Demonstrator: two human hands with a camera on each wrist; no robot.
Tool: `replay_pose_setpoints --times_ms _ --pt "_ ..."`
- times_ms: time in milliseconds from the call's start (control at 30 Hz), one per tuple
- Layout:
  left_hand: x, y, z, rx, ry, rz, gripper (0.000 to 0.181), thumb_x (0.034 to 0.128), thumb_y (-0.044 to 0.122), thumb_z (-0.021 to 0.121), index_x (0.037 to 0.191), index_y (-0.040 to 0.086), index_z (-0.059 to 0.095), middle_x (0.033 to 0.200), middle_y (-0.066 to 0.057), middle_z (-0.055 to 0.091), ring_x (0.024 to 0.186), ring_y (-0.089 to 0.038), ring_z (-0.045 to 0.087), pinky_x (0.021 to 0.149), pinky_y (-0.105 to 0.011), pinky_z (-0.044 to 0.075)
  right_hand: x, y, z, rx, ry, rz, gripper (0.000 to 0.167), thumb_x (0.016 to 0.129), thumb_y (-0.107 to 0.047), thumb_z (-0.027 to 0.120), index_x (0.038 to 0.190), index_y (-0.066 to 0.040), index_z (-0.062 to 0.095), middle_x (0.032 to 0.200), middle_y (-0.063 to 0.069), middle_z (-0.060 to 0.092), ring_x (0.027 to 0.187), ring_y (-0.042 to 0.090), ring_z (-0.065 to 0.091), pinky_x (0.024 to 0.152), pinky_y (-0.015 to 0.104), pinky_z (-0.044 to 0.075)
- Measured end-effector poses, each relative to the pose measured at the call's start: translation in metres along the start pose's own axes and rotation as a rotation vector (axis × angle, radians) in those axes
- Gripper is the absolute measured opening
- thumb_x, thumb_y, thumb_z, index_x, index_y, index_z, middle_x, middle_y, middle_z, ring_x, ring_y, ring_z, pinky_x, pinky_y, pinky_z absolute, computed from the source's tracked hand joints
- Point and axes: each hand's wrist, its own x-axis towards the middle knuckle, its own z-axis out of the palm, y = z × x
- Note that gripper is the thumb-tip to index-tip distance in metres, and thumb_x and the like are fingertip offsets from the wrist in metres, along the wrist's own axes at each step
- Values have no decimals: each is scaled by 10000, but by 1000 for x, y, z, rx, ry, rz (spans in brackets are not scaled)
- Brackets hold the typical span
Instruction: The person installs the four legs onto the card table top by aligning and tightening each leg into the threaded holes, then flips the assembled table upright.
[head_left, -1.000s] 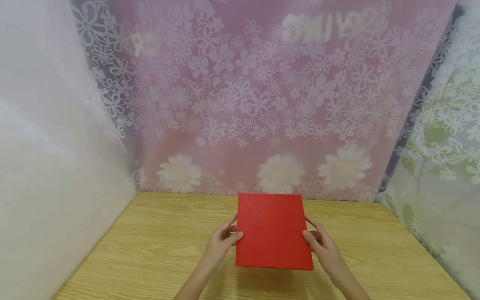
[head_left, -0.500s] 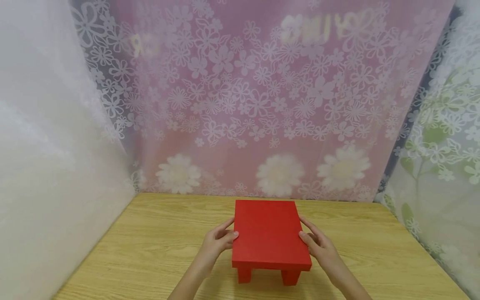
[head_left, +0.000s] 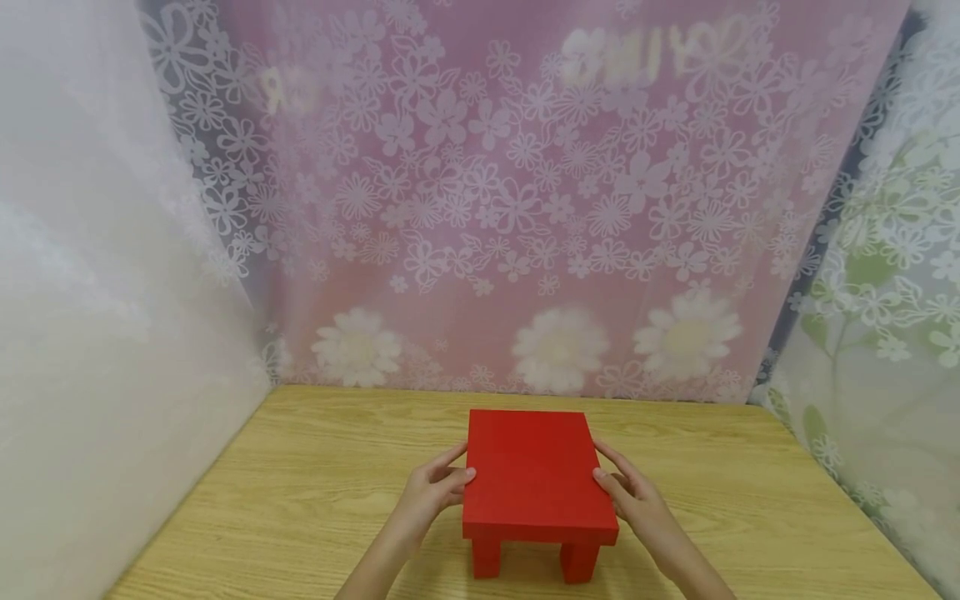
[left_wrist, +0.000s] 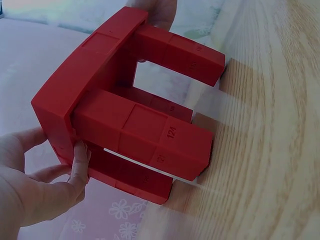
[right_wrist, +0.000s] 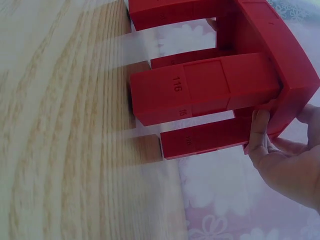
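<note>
A small red stool point(head_left: 533, 471) with a square top and block legs stands upright in front of me, its top facing up. Numbers are moulded into its legs point(left_wrist: 142, 131), seen in both wrist views. My left hand point(head_left: 429, 494) grips the left edge of the top, thumb on the upper face and fingertips reaching under the rim. On the opposite edge my right hand point(head_left: 641, 504) holds it the same way, fingers curled beneath in the right wrist view. The feet are at the tabletop; whether they all touch it I cannot tell.
The stool is over a light wood-grain table point(head_left: 337, 483). A pink flowered curtain point(head_left: 480, 208) hangs along the back edge. A pale sheet point(head_left: 112, 275) closes the left side, and a floral sheet point(head_left: 892, 275) the right.
Both hands have lowered the stool and levelled it, shifting it slightly left. Its front legs, hidden a second ago, now show below the top. The grip is unchanged.
</note>
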Motion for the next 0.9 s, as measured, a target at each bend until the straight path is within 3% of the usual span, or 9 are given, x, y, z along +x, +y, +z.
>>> replay_pose_setpoints --times_ms 133,367,600,900 --pt "0 -2 -1 2 -1 0 636 878 255 631 1388 -14 364 1025 -133 565 820 -182 572 791 -311 487 0 2 0 1 -17 -1 555 948 -289 514 1436 -143 295 956 137 580 764 218 573 742 297 479" --pt "-1 -3 -2 8 -13 -3 636 886 262 620 1396 -7 353 1045 -132 559 829 -189 577 797 -309 483 0 3 0 -8 -7 29 560 935 -316 531 1430 -173 310 919 122 559 682 197 478 707 302 455" --pt "-1 -5 -3 30 -19 14 627 900 263 601 1403 -4 339 1037 -111 569 848 -189 589 805 -317 482 0 2 -1 -17 -34 18 575 954 -326 494 1447 -145 262 1041 160 574 885 285 603 808 367 478" --pt "-2 -10 -16 117 -16 60 548 946 267 527 1380 -28 369 1078 -132 580 822 -217 600 782 -362 496 -2 -1 -23 -121 -88 -62 553 982 -244 452 1435 -23 225 938 144 549 783 253 587 709 344 501"
